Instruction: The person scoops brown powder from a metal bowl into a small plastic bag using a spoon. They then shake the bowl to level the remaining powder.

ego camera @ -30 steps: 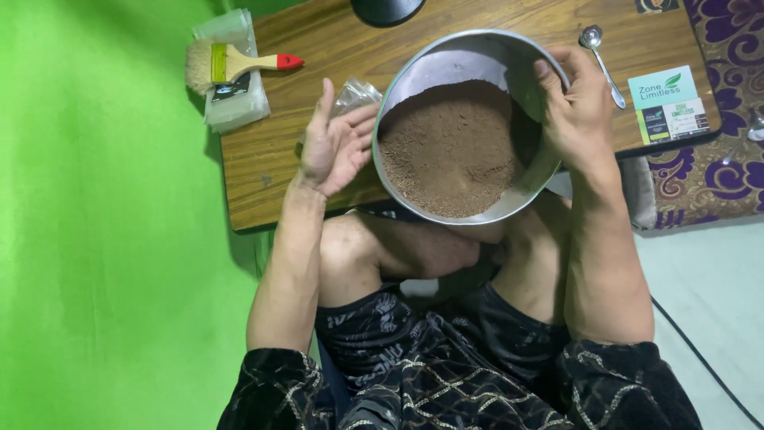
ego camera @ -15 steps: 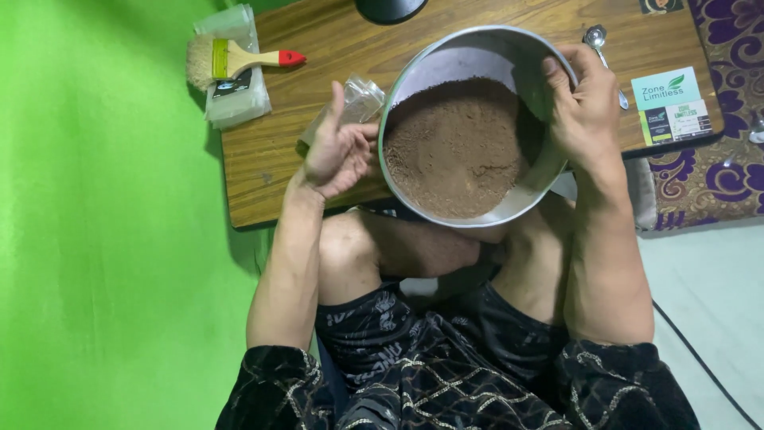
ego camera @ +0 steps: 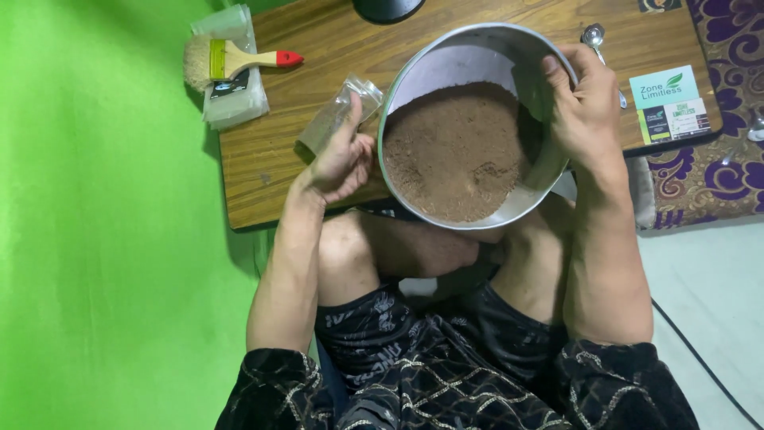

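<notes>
A round metal sieve (ego camera: 414,72) filled with brown powder (ego camera: 454,147) is tilted over the near edge of a wooden table (ego camera: 263,159). My right hand (ego camera: 585,107) grips its right rim, fingers curled over the edge. My left hand (ego camera: 342,159) rests against the sieve's left wall, fingers loosely bent and thumb raised, beside a small clear glass jar (ego camera: 338,115) lying on the table. Whether that hand grips the jar I cannot tell.
A brush with a wooden handle and red tip (ego camera: 231,60) lies on a clear plastic packet (ego camera: 231,95) at the table's left. A metal spoon (ego camera: 595,40) and a printed card (ego camera: 671,103) sit at the right. A green backdrop (ego camera: 103,239) fills the left.
My left hand has curled from flat and open against the sieve's wall to a loose bend by the jar. The sieve has shifted slightly right and tilted.
</notes>
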